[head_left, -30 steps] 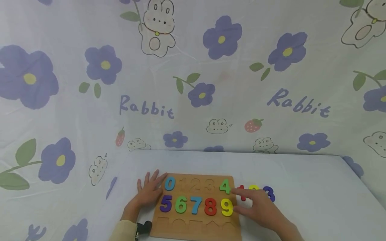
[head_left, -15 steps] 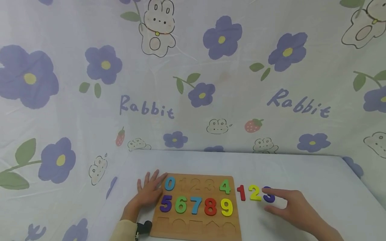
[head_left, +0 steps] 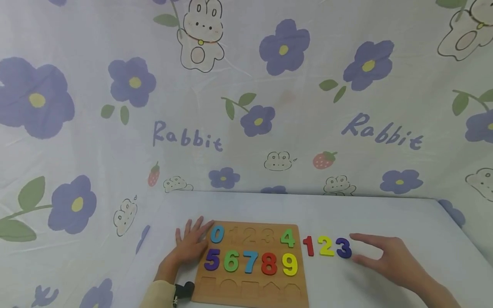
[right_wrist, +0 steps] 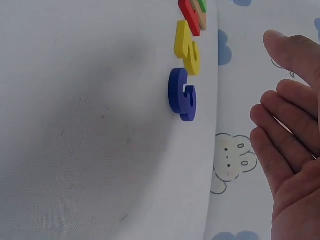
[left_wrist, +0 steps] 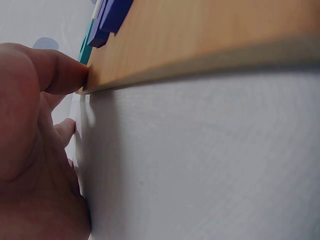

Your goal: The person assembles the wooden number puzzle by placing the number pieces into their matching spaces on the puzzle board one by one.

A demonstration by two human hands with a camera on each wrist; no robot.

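Observation:
A wooden number board lies on the table, with coloured numbers 0 and 4 to 9 in it and bare outlines for 1, 2 and 3. My left hand rests at the board's upper left edge, fingers spread; in the left wrist view its thumb touches the board's edge. Right of the board lie a red number 1, a yellow number 2 and a dark blue number 3. My right hand is just right of the 3, thumb and index finger apart, holding nothing.
A white table carries everything. Behind it hangs a cloth printed with rabbits and purple flowers. Shaped recesses run along the board's near side. A black band shows by the left sleeve.
My right hand has moved right, from beside the board's 4 and 9, past the loose 1 and 2, to the right of the 3. The left hand has stayed in place.

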